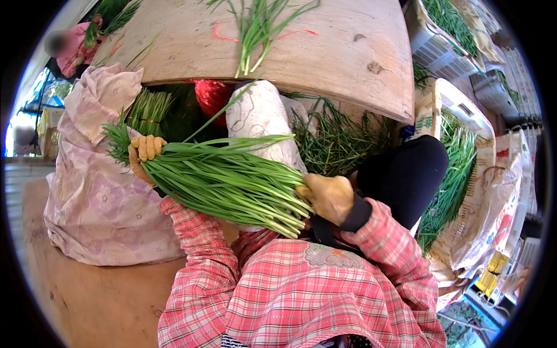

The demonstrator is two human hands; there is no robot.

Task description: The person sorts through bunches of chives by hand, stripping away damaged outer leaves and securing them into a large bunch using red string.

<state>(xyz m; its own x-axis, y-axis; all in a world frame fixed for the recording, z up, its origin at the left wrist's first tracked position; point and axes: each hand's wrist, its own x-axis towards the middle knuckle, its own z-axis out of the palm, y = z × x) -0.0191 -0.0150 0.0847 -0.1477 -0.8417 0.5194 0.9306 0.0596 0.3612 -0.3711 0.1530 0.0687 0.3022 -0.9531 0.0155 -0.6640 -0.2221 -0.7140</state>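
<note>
A big bunch of garlic chives [232, 182] lies slantwise across my lap, with leafy tips at the left and pale stem ends at the right. My left hand [146, 155], in a tan glove, is wrapped round the bunch near the tips. At the stem ends, my right hand [329, 198], also gloved and slightly blurred, has its fingers closed on some of the stems. A smaller bunch of chives [255, 35] rests on the wooden board [336, 55] ahead, over a thin red tie [226, 33].
A flowered cloth [110, 197] covers a bulky heap at left, beside a tied bundle of chives [146, 111]. Loose greens [342, 139] lie under the board's edge, near a red bag [210, 100]. Baskets of chives [455, 168] stand at right. Another person [81, 49] sits far left.
</note>
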